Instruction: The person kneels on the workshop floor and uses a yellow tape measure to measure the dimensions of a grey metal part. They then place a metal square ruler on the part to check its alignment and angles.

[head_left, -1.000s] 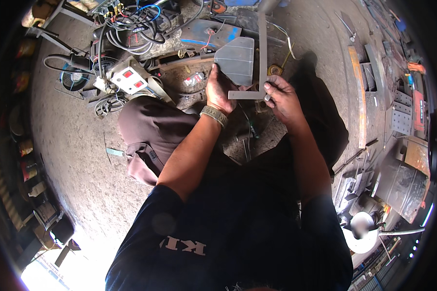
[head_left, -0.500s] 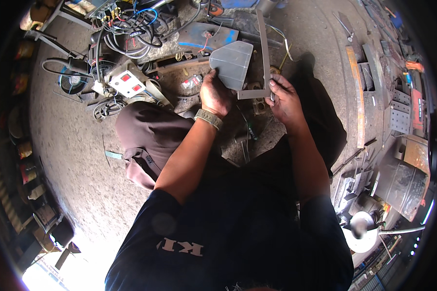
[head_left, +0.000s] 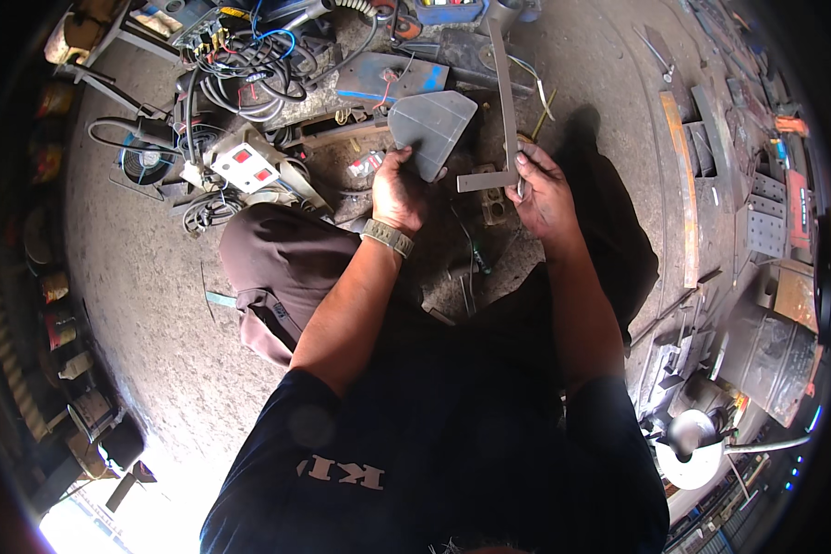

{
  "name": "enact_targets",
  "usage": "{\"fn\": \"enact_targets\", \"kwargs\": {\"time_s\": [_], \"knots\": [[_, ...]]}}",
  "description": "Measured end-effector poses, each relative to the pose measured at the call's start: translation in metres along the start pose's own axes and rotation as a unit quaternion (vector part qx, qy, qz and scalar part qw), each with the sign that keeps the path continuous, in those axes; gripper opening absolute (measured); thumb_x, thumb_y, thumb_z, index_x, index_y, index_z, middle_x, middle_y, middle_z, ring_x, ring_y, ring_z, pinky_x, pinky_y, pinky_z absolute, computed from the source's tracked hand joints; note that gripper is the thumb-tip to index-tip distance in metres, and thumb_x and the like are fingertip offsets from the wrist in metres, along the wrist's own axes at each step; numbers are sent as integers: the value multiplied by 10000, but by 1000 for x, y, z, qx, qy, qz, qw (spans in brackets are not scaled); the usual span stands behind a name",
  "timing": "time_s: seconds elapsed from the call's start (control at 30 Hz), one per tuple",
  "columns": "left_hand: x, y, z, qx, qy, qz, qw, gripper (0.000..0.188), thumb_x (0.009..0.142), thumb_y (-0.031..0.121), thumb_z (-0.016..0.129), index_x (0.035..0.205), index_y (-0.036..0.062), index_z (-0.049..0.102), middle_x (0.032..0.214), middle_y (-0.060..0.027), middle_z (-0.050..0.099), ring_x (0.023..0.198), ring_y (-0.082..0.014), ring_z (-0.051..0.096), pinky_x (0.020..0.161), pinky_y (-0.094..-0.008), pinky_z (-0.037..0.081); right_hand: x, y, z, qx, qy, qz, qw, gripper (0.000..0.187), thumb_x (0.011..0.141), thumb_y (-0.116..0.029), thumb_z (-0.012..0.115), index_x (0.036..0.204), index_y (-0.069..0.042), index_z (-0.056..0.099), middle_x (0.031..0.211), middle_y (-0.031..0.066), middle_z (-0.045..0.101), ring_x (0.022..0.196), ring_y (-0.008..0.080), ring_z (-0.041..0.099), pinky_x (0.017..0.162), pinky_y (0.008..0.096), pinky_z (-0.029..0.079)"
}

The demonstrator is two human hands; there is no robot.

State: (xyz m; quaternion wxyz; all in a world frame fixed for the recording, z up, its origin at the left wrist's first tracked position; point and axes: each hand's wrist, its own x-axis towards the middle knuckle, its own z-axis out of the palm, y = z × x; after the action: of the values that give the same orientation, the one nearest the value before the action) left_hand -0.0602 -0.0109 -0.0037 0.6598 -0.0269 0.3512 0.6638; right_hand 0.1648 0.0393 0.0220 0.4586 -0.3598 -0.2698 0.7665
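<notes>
A grey metal plate [head_left: 437,127] with one rounded end and thin scribed lines is gripped at its lower edge by my left hand [head_left: 400,191]. The thumb lies on its face, and the fingers behind it are mostly hidden. My right hand [head_left: 542,191] is closed around the corner of an L-shaped steel square [head_left: 506,102]. The long arm of the square points away from me, and its short arm reaches left toward the plate. A small gap separates plate and square. Both are held up above the floor between my knees.
Beyond my left knee stands a white socket box [head_left: 247,164] with red switches, near tangled cables [head_left: 240,92] and a small fan [head_left: 143,162]. A blue-painted metal piece [head_left: 392,76] lies ahead. To the right are a rusty flat bar [head_left: 679,185] and a perforated plate [head_left: 766,212].
The plate has tilted clockwise and shifted slightly left, drawing away from the square's short arm. My left hand moved a little left with it; the square has barely moved.
</notes>
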Motion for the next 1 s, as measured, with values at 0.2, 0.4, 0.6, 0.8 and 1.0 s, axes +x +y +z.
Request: {"fn": "enact_targets", "kwargs": {"time_s": [0.2, 0.4, 0.6, 0.8, 1.0], "knots": [[1, 2, -1, -22, 26, -1, 999, 366, 937, 359, 627, 1261, 189, 624, 1286, -12, 651, 1155, -236, 615, 916, -440, 478, 2, 3, 0, 18, 3, 4, 1000, 154, 1046, -38, 615, 1184, -22, 682, 935, 16, 686, 689, 82, 590, 563, 245, 439], [0, 3, -2, -32, 62, 18, 997, 408, 958, 479, 656, 1281, 233, 619, 1274, 43, 650, 1105, -175, 609, 837, -373, 473, -1, 3, 7, 39, 4, 23, 999, 150, 1042, -32, 619, 1186, -26, 662, 892, 25, 656, 607, 95, 532, 504, 240, 404], [3, 1, -1, -91, 43, 39, 994, 448, 931, 457, 740, 1265, 173, 644, 1210, -21, 669, 1093, -218, 630, 761, -352, 541, 2, 10, 2, -7, 1, 18, 1000, 134, 1037, -46, 637, 1170, -37, 652, 866, 14, 622, 541, 76, 470, 467, 223, 358], [4, 0, -2, -104, 28, 61, 992, 528, 930, 434, 770, 1353, 168, 598, 1284, -17, 648, 1114, -225, 616, 800, -329, 513, 3, 15, 3, -50, 4, 23, 998, 140, 1037, -54, 640, 1176, -60, 660, 868, -5, 613, 551, 71, 468, 476, 212, 356], [7, 1, 2, -123, -12, 65, 990, 588, 973, 411, 735, 1450, 130, 537, 1436, -90, 580, 1286, -299, 591, 1056, -459, 542, 2, 18, 7, -67, -1, 26, 997, 150, 1043, -62, 632, 1191, -42, 639, 903, 5, 617, 554, 56, 465, 456, 204, 349]]}}
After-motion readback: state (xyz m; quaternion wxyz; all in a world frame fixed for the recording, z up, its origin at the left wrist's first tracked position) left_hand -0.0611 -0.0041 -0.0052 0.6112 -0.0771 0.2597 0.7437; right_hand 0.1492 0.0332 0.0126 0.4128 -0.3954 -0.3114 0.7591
